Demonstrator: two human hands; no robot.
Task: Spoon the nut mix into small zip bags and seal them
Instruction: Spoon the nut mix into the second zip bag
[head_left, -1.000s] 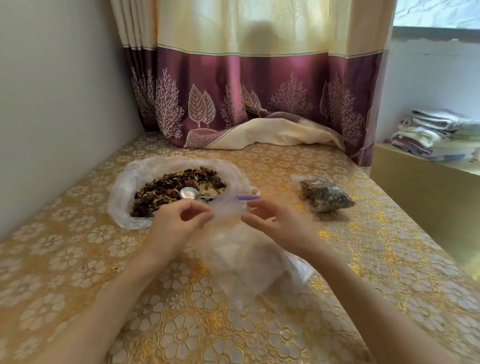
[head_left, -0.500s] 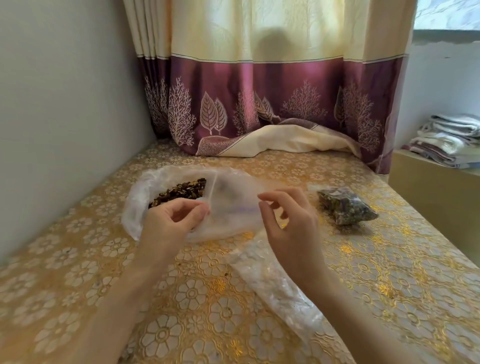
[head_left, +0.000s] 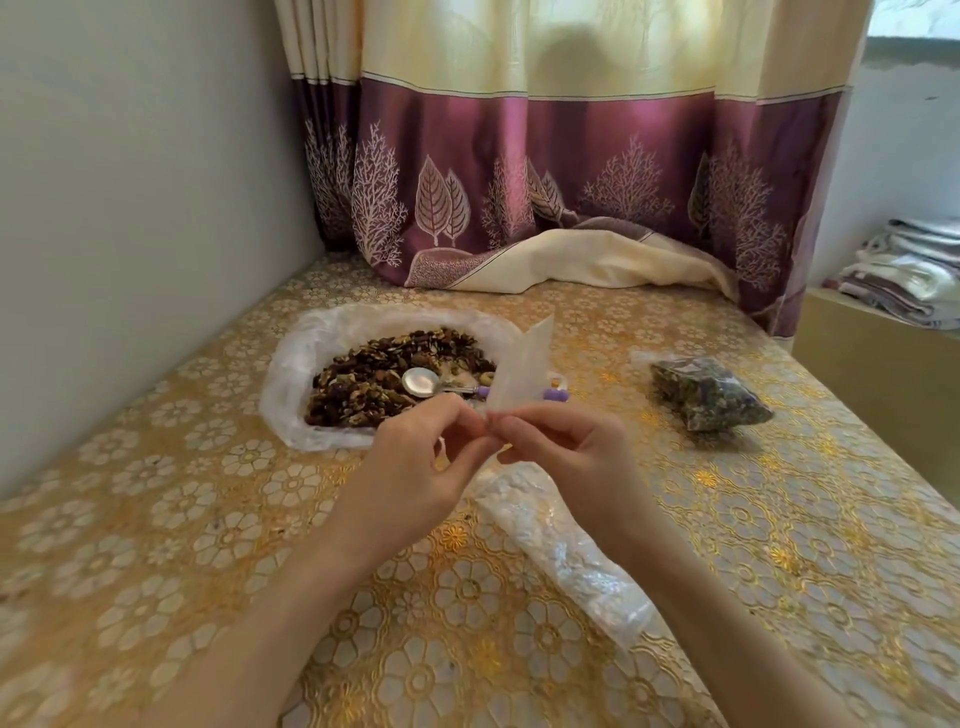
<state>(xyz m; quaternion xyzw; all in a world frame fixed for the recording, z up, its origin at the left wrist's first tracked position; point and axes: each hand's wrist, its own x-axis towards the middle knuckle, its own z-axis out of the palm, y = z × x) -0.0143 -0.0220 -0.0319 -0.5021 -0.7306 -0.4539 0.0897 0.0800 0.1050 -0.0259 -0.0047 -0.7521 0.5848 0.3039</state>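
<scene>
Empty translucent zip bag standing upright, pinched at six o'clock by left hand and right hand fingertips.

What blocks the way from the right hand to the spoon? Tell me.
The empty zip bag, pinched between the left hand and right hand, stands upright across the spoon handle. Nothing else visible intervenes.

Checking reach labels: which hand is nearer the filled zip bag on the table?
Right. The right hand is just left of and nearer the camera than the filled zip bag, apart from it. The left hand is farther left. Both pinch an empty small bag.
</scene>
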